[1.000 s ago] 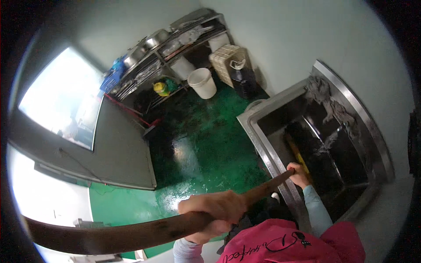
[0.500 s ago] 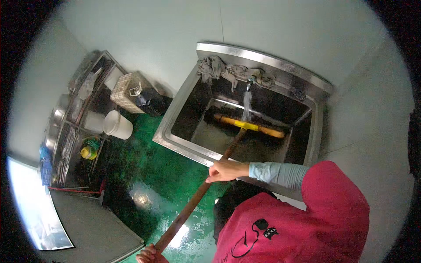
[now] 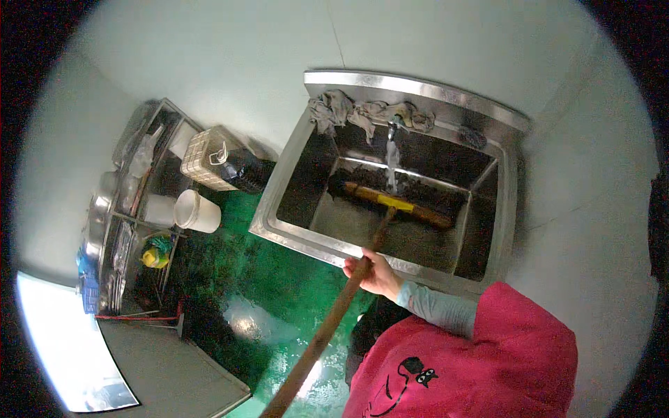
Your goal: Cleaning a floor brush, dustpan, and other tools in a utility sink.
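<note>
Here the right hand [image 3: 376, 273] has its grip closed round the broom handle [image 3: 327, 327]. Beyond the grip, the broom head [image 3: 397, 204] lies in the steel sink [image 3: 279, 230] under running water [image 3: 391, 157]. Rags [image 3: 341, 111] drape its far rim. The left hand is out of view.

broom head [image 3: 396, 205] sits in the sink [image 3: 300, 237], rags [image 3: 348, 111] on its back rim, bucket [image 3: 196, 211] and shelves [image 3: 125, 209] off left
</note>
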### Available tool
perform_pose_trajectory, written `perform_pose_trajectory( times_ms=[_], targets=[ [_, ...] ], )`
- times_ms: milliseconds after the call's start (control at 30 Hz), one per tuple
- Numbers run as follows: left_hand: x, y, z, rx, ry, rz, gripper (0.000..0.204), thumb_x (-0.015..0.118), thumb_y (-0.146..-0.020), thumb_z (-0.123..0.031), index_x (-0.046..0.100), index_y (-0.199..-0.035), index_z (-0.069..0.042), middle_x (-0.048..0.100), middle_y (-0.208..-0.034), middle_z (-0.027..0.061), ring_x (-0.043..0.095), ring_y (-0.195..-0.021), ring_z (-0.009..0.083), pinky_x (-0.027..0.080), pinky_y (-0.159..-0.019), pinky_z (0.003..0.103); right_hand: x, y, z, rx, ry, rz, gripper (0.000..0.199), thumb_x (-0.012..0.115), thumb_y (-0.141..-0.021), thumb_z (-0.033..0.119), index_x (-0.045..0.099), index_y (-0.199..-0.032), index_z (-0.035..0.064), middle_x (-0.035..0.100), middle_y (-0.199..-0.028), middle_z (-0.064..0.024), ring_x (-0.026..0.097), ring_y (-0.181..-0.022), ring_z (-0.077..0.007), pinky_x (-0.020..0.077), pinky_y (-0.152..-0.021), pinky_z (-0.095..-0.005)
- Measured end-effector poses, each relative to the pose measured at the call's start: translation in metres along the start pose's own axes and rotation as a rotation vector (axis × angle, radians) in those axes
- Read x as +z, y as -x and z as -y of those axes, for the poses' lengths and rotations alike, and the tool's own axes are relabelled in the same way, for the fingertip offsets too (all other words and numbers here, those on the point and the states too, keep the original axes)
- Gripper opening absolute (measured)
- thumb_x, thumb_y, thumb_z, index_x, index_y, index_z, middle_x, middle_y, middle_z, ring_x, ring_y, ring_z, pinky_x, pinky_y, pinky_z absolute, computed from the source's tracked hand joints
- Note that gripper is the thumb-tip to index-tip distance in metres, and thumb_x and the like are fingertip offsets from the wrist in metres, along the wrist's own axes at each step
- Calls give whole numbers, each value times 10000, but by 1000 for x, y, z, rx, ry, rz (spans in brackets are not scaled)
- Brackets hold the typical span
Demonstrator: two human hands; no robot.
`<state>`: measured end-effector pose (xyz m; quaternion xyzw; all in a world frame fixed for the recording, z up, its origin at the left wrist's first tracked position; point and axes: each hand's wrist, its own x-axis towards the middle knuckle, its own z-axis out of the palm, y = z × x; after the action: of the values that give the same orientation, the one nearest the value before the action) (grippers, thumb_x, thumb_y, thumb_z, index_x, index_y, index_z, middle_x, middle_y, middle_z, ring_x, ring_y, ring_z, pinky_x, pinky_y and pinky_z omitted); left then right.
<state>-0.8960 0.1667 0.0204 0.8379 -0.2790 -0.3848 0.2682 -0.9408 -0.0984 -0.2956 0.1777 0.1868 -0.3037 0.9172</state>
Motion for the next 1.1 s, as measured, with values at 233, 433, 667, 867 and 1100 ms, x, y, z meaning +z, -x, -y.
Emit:
perform_pose_trajectory(
  times_ms=[233, 433, 667, 867, 1100],
  targets=[
    [-40, -6, -56, 205, -1546, -827, 430, 514, -657, -438, 551, -832, -47, 535, -870, 141, 507, -819, 226, 356, -766, 345, 11, -18, -9, 37, -124, -103, 220, 512, -629, 103, 368, -465, 76, 357, -417, -26, 395, -432, -174, 383, -490, -299],
    [-80, 6, 41, 574, -1568, -1159, 435, 521, -673, -425, 410, -419, -90, 325, -371, -6, 307, -306, 109, 258, -311, 244, 20, 8, -28, 117, -55, -195, 229, 492, -642, 97, 359, -458, 71, 364, -424, -39, 384, -432, -166, 363, -487, -280],
    [-128, -16, 120, 258, -1315, -973, 314, 510, -704, -274, 446, -468, -78, 394, -395, 20, 305, -319, 117, 271, -338, 271, 18, 34, -58, 84, 139, -276, 189, 464, -670, 106, 397, -507, 34, 409, -471, -78, 412, -492, -199, 366, -612, -337],
    [-126, -61, 192, 89, -1177, -760, 253, 452, -734, -296, 500, -632, -69, 443, -543, 66, 439, -523, 204, 348, -529, 328, -6, 23, -39, 36, 100, -342, 96, 475, -671, 68, 393, -642, 27, 390, -590, -88, 417, -558, -195, 363, -642, -363],
    [-124, -99, 85, 89, -1304, -708, 269, 451, -725, -310, 496, -630, -62, 473, -621, 95, 453, -647, 264, 325, -606, 368, 17, -12, 20, 67, 178, -240, 120, 454, -724, 90, 393, -727, -13, 439, -654, -112, 428, -636, -234, 361, -681, -395]
  ],
)
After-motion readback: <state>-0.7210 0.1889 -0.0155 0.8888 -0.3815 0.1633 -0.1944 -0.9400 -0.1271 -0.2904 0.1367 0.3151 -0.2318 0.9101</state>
